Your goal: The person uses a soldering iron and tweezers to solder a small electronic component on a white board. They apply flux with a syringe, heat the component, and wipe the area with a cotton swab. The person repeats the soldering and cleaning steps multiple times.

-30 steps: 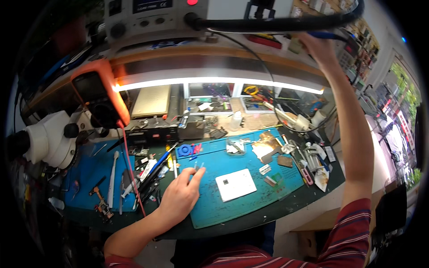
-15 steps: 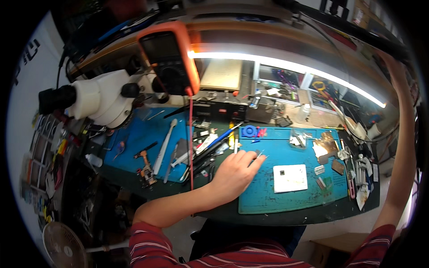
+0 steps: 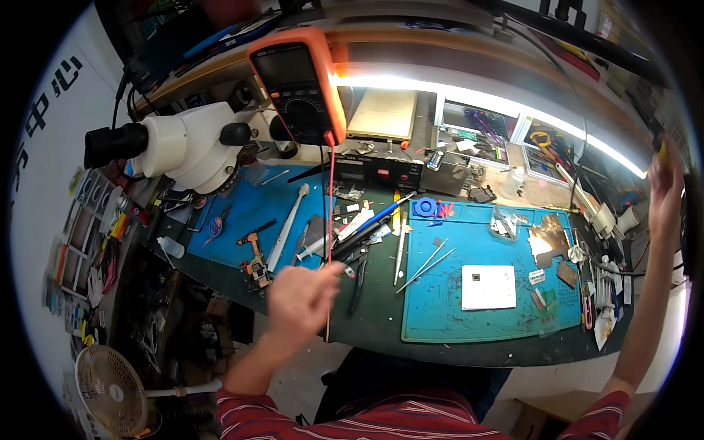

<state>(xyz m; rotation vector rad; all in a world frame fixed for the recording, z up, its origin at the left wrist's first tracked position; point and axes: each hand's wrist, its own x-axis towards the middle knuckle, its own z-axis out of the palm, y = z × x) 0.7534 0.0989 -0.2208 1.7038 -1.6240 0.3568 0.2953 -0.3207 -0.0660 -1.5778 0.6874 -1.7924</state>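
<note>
My left hand is raised at the table's front edge by the thin red lead, its fingers curled but smeared by motion. At the far right, my raised right hand is closed round a black-and-yellow object; its kind is unclear. Metal tweezers lie on the right blue mat. Beside them sits a white block bearing a small dark chip. Long-handled cutters or pliers rest on the dark table near my left hand.
An orange multimeter hangs above the bench, next to a white microscope. The left blue mat holds a white brush and a small circuit board. Pens and tools crowd the middle. A fan stands lower left.
My left hand has let go of the tweezers, which now lie on the mat, and has moved left and toward me. My right hand has come lower, showing the black-and-yellow object.
</note>
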